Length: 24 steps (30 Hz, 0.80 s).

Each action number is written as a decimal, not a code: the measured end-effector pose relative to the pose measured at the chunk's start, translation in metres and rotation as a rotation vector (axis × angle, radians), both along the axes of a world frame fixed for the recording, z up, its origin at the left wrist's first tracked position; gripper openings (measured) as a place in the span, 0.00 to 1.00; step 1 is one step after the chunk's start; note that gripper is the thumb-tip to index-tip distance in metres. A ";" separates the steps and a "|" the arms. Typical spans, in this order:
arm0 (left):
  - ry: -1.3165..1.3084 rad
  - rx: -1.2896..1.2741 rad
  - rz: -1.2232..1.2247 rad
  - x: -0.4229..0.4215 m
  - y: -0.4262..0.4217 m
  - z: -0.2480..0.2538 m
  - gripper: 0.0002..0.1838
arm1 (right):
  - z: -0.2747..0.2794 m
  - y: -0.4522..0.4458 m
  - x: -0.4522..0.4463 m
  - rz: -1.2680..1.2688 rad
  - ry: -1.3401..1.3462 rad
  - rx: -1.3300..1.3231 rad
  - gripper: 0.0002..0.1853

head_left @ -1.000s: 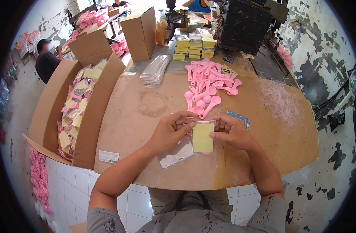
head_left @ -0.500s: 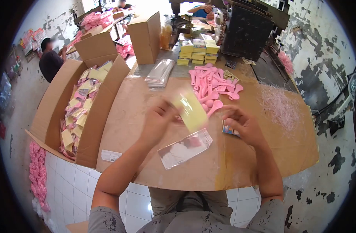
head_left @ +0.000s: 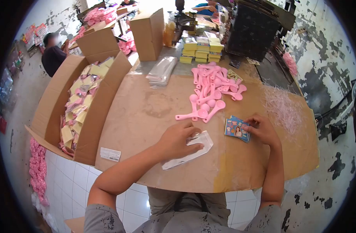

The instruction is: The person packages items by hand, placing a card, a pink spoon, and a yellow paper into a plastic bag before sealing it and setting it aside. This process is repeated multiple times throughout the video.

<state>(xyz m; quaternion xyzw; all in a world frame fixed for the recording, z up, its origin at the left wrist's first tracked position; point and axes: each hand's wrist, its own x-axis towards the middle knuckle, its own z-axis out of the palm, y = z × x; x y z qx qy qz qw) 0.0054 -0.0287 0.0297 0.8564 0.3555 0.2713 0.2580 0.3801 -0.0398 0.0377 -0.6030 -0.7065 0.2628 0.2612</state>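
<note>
My left hand (head_left: 180, 140) hovers over or rests on a clear plastic bag (head_left: 189, 157) lying on the cardboard-covered table; thumb and fingers are apart. At the right, my right hand (head_left: 262, 130) has its fingertips on the edge of a small stack of blue printed cards (head_left: 236, 130), with the thumb side partly hidden. Just beyond both hands lies a pile of pink plastic spoons (head_left: 209, 87). One of the nearest, a pink spoon (head_left: 190, 115), points left above my left hand.
A large open carton (head_left: 94, 128) at the left holds many packed cards and pink pieces. Clear bags (head_left: 161, 72) and yellow-edged card stacks (head_left: 201, 50) stand farther back. Shredded strips (head_left: 284, 106) lie right. A person (head_left: 53, 56) sits far left; another person's arm shows at the back.
The pale yellow card package has left my left hand, which has come down over the plastic bag. My right hand has moved slightly right and touches the card stack.
</note>
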 end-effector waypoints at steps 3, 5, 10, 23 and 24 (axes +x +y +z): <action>0.029 -0.047 -0.022 0.001 0.001 -0.008 0.17 | -0.001 0.002 0.000 -0.067 0.051 -0.028 0.12; 0.013 -0.188 -0.006 0.000 0.001 -0.009 0.19 | -0.006 0.001 0.003 -0.100 0.112 -0.025 0.10; -0.103 -0.329 0.032 -0.001 0.003 -0.005 0.18 | 0.002 -0.002 -0.004 -0.046 0.049 0.269 0.07; -0.018 -0.276 0.078 -0.006 0.005 -0.005 0.12 | 0.005 -0.022 -0.066 0.278 0.398 0.066 0.07; -0.063 -0.312 0.096 -0.004 0.005 -0.004 0.11 | 0.004 -0.022 -0.072 0.372 0.435 0.070 0.06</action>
